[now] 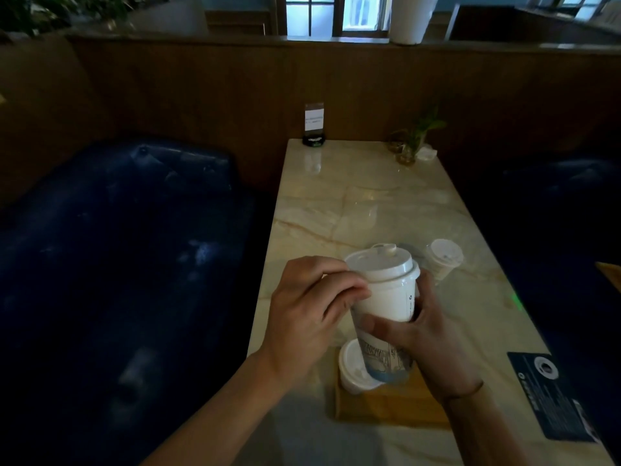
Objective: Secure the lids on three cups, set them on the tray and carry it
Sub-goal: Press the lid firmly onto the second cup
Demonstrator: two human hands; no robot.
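Note:
I hold a tall white paper cup (386, 304) with a blue print near its base, lifted above the wooden tray (393, 408). A white lid (381, 264) with a small plug sits on its rim. My right hand (420, 334) grips the cup's body from the right. My left hand (312, 311) has its fingers curled against the cup just under the lid's rim. A second lidded cup (353, 368) stands on the tray's left part, partly hidden by the held cup. A third lidded cup (443, 258) stands on the table further back right.
The marble table (369, 203) runs away from me, with a small sign stand (314, 126) and a plant in a glass jar (408, 146) at its far end. A dark card (551, 395) lies at the right edge. Blue upholstered seats (117, 247) flank the table.

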